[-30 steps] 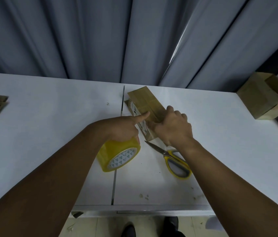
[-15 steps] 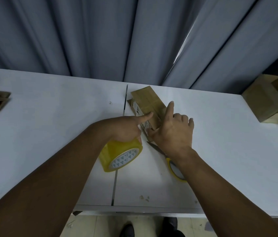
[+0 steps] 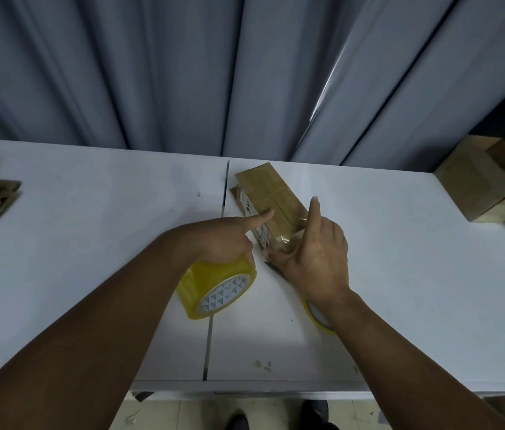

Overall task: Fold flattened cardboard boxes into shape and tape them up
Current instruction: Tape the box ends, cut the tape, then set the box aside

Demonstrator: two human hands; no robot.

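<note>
At the near end of the box (image 3: pixel 268 193), the straight-fingered right grip (image 3: pixel 316 259) pressed the tape strip (image 3: pixel 290 232); the left grip (image 3: pixel 226 240), clutching the tape roll (image 3: pixel 214 290), pinned the box. Best smoothed outward.

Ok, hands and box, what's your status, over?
Left hand grips tape roll, index finger on box. Right hand flat against box's near end. Scissors partly under right wrist, not blocking.

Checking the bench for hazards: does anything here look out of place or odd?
The scissors lie largely hidden under the right wrist. Their blade tip pokes out beside the right hand, which is at the near end of the small box; that could be easy to catch. A few scraps lie near the front edge of the table.
</note>
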